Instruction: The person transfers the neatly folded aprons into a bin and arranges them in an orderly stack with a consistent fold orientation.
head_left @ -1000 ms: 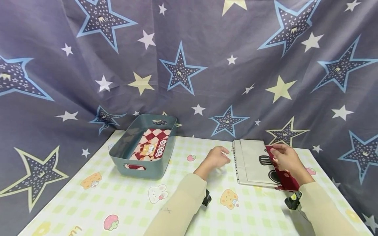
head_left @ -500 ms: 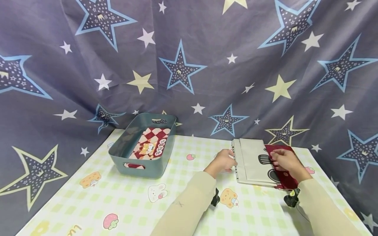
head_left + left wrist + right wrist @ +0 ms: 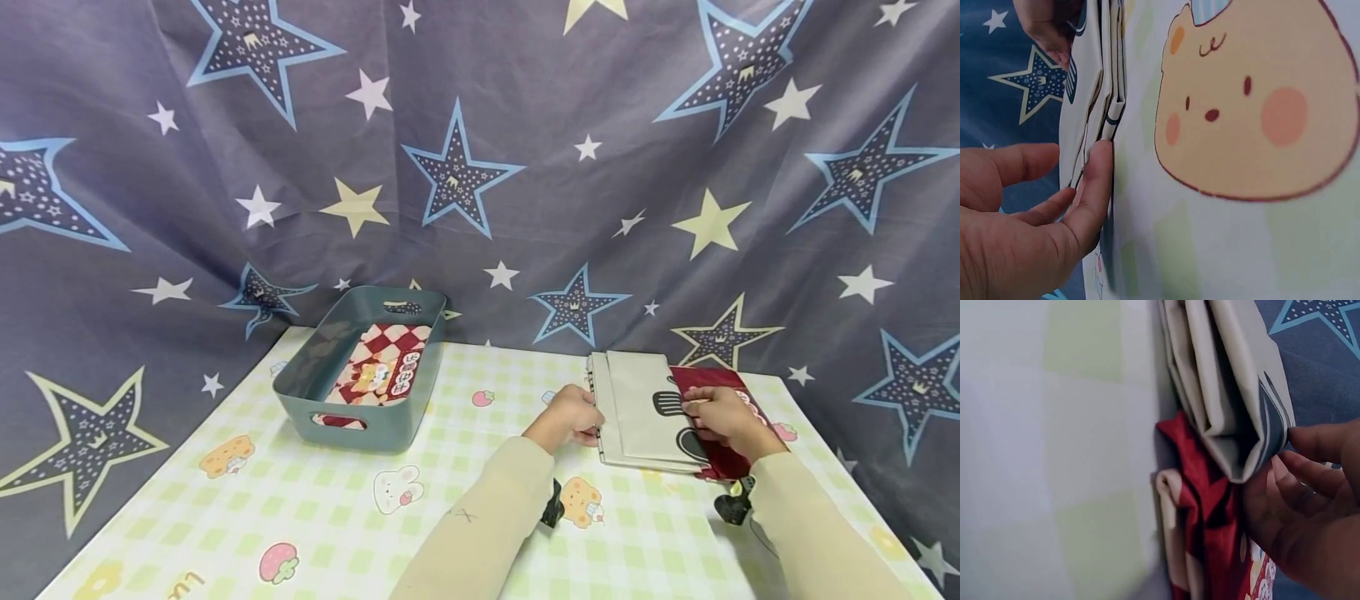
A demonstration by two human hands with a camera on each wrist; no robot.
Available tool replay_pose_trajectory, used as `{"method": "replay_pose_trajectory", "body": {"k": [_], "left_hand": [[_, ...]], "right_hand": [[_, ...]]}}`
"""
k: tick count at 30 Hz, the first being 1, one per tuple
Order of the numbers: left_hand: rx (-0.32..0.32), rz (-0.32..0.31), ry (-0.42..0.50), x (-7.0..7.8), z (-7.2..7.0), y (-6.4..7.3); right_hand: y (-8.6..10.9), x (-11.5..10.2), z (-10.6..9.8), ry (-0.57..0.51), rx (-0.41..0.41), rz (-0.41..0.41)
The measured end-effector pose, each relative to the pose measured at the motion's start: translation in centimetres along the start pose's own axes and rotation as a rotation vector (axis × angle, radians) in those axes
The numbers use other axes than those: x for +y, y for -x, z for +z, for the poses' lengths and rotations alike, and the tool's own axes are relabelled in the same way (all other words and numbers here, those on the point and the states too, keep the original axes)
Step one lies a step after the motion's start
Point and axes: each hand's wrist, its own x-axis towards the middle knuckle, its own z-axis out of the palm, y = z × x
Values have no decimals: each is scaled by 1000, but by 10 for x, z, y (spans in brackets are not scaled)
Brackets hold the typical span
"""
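Note:
A folded cream cloth (image 3: 637,408) printed with a dark spatula and a pan shape lies at the back right of the table, partly over a folded dark-red cloth (image 3: 723,458). My left hand (image 3: 576,415) is at its left edge. In the left wrist view, the fingers (image 3: 1094,187) touch the layered edge low near the tabletop, and the thumb stands apart from them. At the other side my right hand (image 3: 723,417) pinches the cream cloth's right fold, thumb on top and fingers beneath, above the red cloth.
A blue-grey plastic basket (image 3: 386,433) with cut-out handles stands at the back left. Inside it lies a folded red-and-cream checked cloth (image 3: 382,367) with a cartoon print. A star-patterned curtain (image 3: 480,208) hangs behind the table (image 3: 315,517).
My left hand has moved right and forward to the cream cloth's left edge. My right hand has shifted slightly down and now pinches the cream cloth's right fold.

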Motion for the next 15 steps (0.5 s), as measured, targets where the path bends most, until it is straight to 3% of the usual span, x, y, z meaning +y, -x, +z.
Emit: {"method": "replay_pose_trajectory", "body": {"k": [4,10,15], "left_hand": [[27,-47,73,0,3,-3],[-25,-118,199,-1,5,-5],[-36,-130,223,-1,6,-5]], "right_hand": [[1,-2,-1,-60,-18,31],[2,-3,-1,-124,-29,60],[3,-2,1,-146,-38,69]]}}
